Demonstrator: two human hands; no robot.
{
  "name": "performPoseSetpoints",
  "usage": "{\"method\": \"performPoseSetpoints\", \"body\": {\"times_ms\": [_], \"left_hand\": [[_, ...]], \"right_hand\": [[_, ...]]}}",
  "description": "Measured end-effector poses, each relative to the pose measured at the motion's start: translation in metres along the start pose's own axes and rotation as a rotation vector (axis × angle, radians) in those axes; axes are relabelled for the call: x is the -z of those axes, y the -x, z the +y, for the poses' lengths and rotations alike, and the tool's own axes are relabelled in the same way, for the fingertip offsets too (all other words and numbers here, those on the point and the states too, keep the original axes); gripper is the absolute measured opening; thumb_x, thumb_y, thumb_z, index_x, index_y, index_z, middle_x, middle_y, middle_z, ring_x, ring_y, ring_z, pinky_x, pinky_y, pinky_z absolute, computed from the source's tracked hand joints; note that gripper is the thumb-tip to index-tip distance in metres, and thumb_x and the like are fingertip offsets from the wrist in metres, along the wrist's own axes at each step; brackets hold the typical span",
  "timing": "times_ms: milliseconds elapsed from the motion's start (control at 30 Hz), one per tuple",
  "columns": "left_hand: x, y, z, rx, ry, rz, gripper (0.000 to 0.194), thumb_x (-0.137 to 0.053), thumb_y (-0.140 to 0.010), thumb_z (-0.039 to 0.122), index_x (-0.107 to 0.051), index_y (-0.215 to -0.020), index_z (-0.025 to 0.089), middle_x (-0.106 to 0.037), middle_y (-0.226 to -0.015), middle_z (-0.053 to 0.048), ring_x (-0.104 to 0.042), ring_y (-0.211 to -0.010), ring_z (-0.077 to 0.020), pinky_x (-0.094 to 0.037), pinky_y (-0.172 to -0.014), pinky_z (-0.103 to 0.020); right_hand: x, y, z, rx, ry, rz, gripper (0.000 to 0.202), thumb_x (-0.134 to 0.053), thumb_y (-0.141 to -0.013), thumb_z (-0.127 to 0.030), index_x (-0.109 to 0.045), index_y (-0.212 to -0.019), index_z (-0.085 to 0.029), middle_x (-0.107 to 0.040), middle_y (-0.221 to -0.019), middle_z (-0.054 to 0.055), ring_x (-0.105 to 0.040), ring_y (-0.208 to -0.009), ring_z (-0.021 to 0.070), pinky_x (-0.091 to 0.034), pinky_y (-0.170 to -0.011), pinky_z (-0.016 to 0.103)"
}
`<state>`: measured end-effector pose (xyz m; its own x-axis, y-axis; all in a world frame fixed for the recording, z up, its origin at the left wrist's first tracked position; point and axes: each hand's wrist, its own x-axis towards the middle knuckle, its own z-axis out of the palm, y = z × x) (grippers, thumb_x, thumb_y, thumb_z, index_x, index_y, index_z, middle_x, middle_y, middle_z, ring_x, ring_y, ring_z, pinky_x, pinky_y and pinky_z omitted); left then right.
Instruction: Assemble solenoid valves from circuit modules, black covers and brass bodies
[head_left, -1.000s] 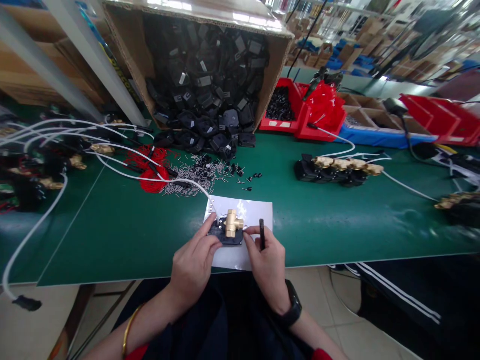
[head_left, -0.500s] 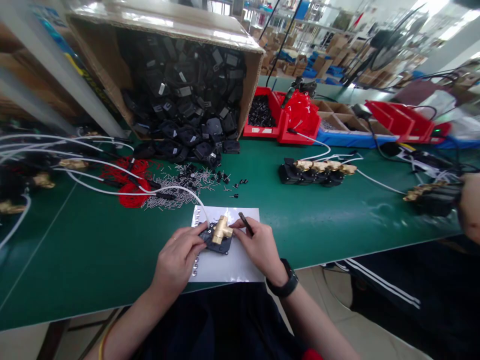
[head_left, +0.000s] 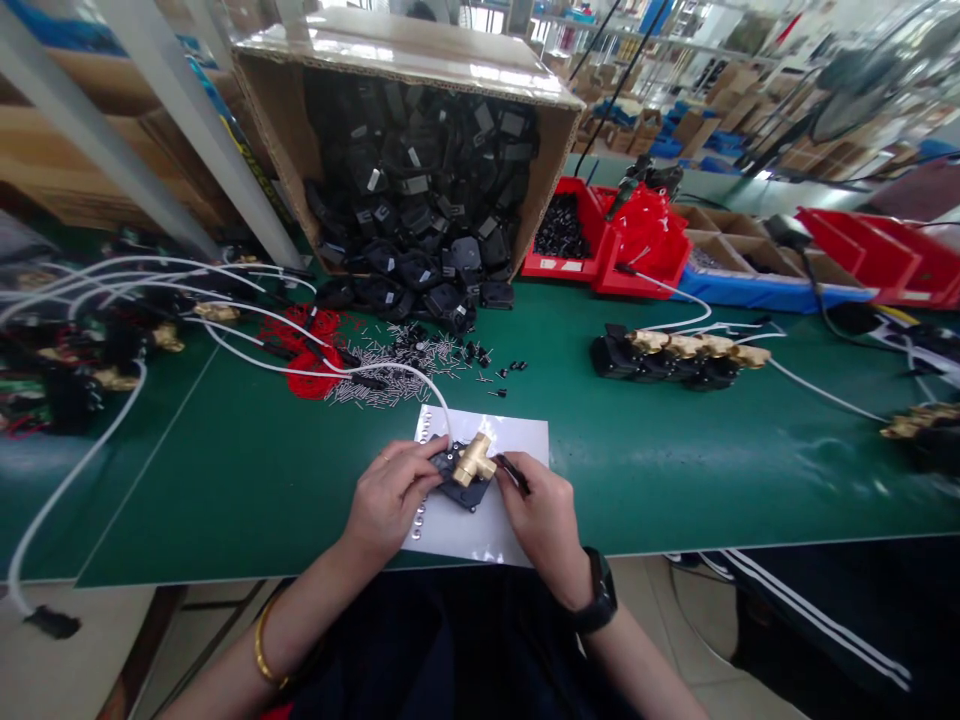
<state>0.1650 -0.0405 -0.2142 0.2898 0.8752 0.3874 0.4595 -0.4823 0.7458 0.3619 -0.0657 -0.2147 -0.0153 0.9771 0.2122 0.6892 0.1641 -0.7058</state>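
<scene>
A black housing (head_left: 463,492) with a brass tee fitting (head_left: 475,461) on top lies over a white sheet (head_left: 491,540). My left hand (head_left: 391,492) grips the housing's left edge, beside the white cable (head_left: 431,385) that runs into it. My right hand (head_left: 541,510) is closed around a dark, slim tool (head_left: 514,473), its fingertips close to the right end of the brass fitting. Small metal rings (head_left: 418,521) line the sheet's left side. Whether the tool tip touches the housing is too small to tell.
Behind are a carton (head_left: 559,130) of black housings, loose pins (head_left: 405,360), red wires (head_left: 311,372) and red bins (head_left: 559,267). Brass-fitted assemblies (head_left: 675,360) lie at the right, more with white cables at the left (head_left: 169,337).
The view has shifted, so the bench and hands appear further right. The tool in my right hand lies flatter, its tip nearer the fitting. The person at the right edge is mostly out of view.
</scene>
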Motion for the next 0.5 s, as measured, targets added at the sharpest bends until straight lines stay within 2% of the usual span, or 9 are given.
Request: {"method": "performPoseSetpoints", "body": {"times_ms": [100,133,200,267,300,367,500], "left_hand": [[0.0,0.002,-0.001,0.181,0.224,0.014,0.007,-0.057,-0.082,0.017,-0.061,-0.076,0.018,-0.067,-0.107,-0.007,-0.06,-0.097,-0.0204,-0.047,-0.086,-0.035],[0.0,0.004,-0.001,0.253,0.299,0.082,0.006,-0.058,-0.081,0.018,-0.06,-0.075,0.017,-0.067,-0.106,-0.008,-0.061,-0.097,-0.0204,-0.048,-0.085,-0.034],[0.001,0.009,-0.001,0.379,0.372,0.296,0.006,-0.061,-0.078,0.019,-0.061,-0.073,0.016,-0.067,-0.096,-0.008,-0.063,-0.089,-0.0189,-0.05,-0.078,-0.029],[0.001,0.016,0.0,0.443,0.35,0.427,0.006,-0.063,-0.075,0.02,-0.062,-0.071,0.015,-0.066,-0.08,-0.005,-0.063,-0.076,-0.0162,-0.052,-0.067,-0.025],[0.001,0.02,0.002,0.443,0.319,0.414,0.005,-0.064,-0.074,0.019,-0.063,-0.071,0.015,-0.065,-0.075,-0.003,-0.063,-0.071,-0.0152,-0.052,-0.064,-0.024],[0.002,0.028,0.005,0.367,0.231,0.299,0.005,-0.064,-0.076,0.018,-0.065,-0.072,0.016,-0.066,-0.073,-0.002,-0.064,-0.069,-0.0147,-0.052,-0.063,-0.023],[0.003,0.034,0.005,0.018,-0.065,0.178,0.009,-0.059,-0.081,0.015,-0.066,-0.076,0.017,-0.069,-0.078,-0.003,-0.065,-0.073,-0.0145,-0.053,-0.069,-0.024]], "right_hand": [[-0.004,0.015,0.003,0.118,0.045,0.062,0.032,-0.037,-0.084,-0.007,-0.063,-0.099,-0.018,-0.069,-0.099,0.008,-0.066,-0.092,0.0182,-0.053,-0.082,0.029],[-0.004,0.02,0.002,0.146,0.056,0.051,0.032,-0.037,-0.085,-0.008,-0.062,-0.104,-0.017,-0.067,-0.106,0.009,-0.063,-0.098,0.0186,-0.051,-0.087,0.031],[-0.004,0.027,-0.001,0.145,0.087,-0.009,0.034,-0.046,-0.086,-0.018,-0.053,-0.119,-0.015,-0.06,-0.12,0.012,-0.058,-0.108,0.0217,-0.05,-0.092,0.034],[-0.007,0.031,-0.006,0.079,0.137,-0.065,0.053,-0.058,-0.081,-0.03,-0.042,-0.129,-0.012,-0.056,-0.125,0.014,-0.058,-0.109,0.0264,-0.052,-0.088,0.038],[-0.008,0.031,-0.008,0.044,0.163,-0.076,0.06,-0.061,-0.079,-0.034,-0.039,-0.131,-0.012,-0.056,-0.125,0.015,-0.059,-0.106,0.0279,-0.054,-0.084,0.039],[-0.013,0.028,-0.012,-0.005,0.2,-0.079,0.059,-0.062,-0.078,-0.035,-0.04,-0.128,-0.013,-0.06,-0.118,0.014,-0.064,-0.096,0.0283,-0.056,-0.075,0.038],[-0.017,0.022,-0.014,-0.039,0.229,-0.108,0.052,-0.064,-0.077,-0.035,-0.045,-0.122,-0.014,-0.066,-0.104,0.012,-0.067,-0.08,0.0269,-0.056,-0.067,0.037]]}}
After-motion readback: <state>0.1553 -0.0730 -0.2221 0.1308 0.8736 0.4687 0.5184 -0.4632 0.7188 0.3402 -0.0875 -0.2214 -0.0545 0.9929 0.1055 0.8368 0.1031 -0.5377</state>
